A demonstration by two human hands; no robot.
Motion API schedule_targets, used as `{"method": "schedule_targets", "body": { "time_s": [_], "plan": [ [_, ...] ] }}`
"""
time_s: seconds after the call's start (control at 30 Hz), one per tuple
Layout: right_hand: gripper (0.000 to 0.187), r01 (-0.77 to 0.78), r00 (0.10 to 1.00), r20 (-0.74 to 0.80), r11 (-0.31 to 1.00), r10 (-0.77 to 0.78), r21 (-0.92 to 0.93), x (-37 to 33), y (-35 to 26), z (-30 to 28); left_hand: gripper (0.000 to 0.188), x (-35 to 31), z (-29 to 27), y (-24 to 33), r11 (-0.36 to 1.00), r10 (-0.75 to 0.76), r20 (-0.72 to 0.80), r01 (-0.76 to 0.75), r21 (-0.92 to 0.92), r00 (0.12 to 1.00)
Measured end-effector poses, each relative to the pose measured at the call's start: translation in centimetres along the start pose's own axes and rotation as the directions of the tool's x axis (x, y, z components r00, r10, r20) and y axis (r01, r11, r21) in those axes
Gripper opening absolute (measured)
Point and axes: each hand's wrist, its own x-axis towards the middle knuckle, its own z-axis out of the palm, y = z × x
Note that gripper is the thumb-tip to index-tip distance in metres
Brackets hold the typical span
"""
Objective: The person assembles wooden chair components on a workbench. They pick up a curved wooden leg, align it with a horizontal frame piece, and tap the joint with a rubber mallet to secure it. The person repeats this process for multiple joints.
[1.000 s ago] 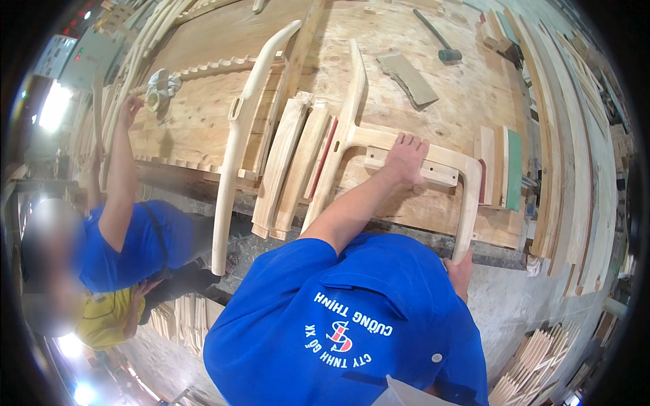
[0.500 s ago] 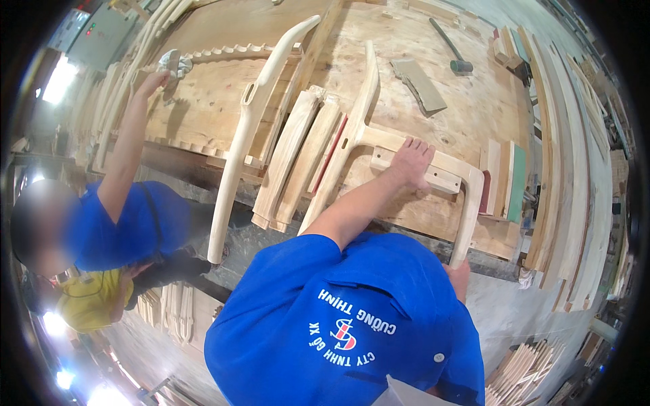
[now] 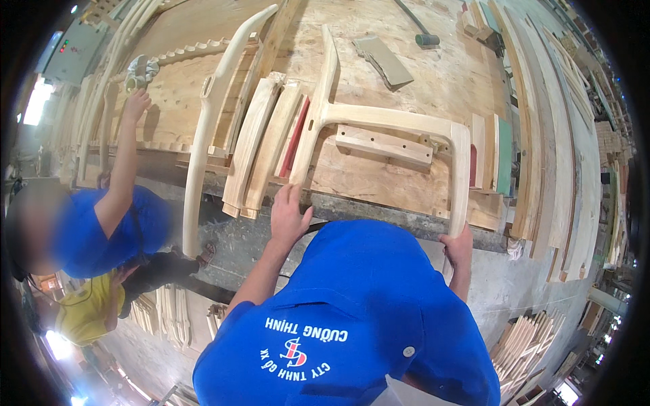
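Note:
A pale wooden chair side frame (image 3: 393, 116), with a long curved leg, a cross rail and a shorter leg, extends over the workbench edge toward me. My left hand (image 3: 290, 215) is at the near end of the long leg, fingers over the wood and thumb out to the side. The near end of the short leg is in my right hand (image 3: 459, 249), fingers wrapped round it. A drilled wooden block (image 3: 384, 145) lies on the bench inside the frame, apart from the rail. Left of the long leg are a red strip (image 3: 295, 139) and two shaped wooden pieces (image 3: 261, 149).
A mallet (image 3: 426, 40) and a flat brown piece (image 3: 384, 62) lie farther back on the plywood bench top (image 3: 467, 88). Green-faced blocks (image 3: 502, 155) stand at right. A curved wooden leg (image 3: 196, 159) overhangs the edge at left, near a co-worker's blue shirt (image 3: 128, 227).
My left hand has left the cross rail and come to the long leg's near end. The frame has shifted away from the drilled block. My right hand stays on the short leg.

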Motion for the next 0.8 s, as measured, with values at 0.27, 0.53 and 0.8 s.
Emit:
{"method": "schedule_targets", "body": {
  "time_s": [0.27,0.53,0.8],
  "plan": [
    [0.050,0.063,0.995,-0.081,0.997,-0.060,0.039,0.4,1.6,-2.1,0.053,-5.5,3.9,-1.2,0.759,-0.633,0.165,0.648,-0.057,0.756],
    [0.053,0.091,0.921,-0.379,0.996,-0.092,-0.018,-4.9,7.3,-9.1,0.037,-2.7,5.3,5.6,0.834,-0.373,0.008,0.339,-0.435,0.928],
    [0.051,-0.041,0.716,-0.634,0.924,0.293,0.380,-9.8,16.0,-14.2,0.030,11.9,10.7,23.6,0.903,0.118,0.138,-0.049,-0.427,0.983]
  ]
}}
